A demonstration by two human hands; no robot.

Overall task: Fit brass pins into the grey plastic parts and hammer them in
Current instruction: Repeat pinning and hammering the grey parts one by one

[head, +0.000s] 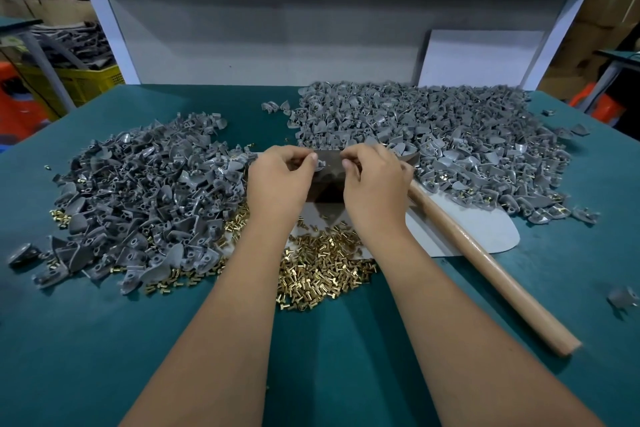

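Spreading across a teal, felt-like table cover, the scene runs from a loose heap of dark grey, fin-shaped moulded plastic parts on the left, its near edge fringed with stray pins. Beside it, the left hand has its fingers curled and its thumb and fingertips pinched on a small grey plastic part, held over a dark metal block at the centre. Below the wrists lies a glittering scatter of short brass pins with flat heads, partly on a pale grey smooth sheet. The right hand meets the left at the same small part, fingers bent inward in a narrow pinch; whether it holds a pin cannot be told. A round, light wooden hammer handle lies slanted on the sheet and cover, just right of the right forearm, its head hidden behind the hand. Farthest right, a broader, paler mound of grey plastic parts with brass pins showing fills the table's back corner.
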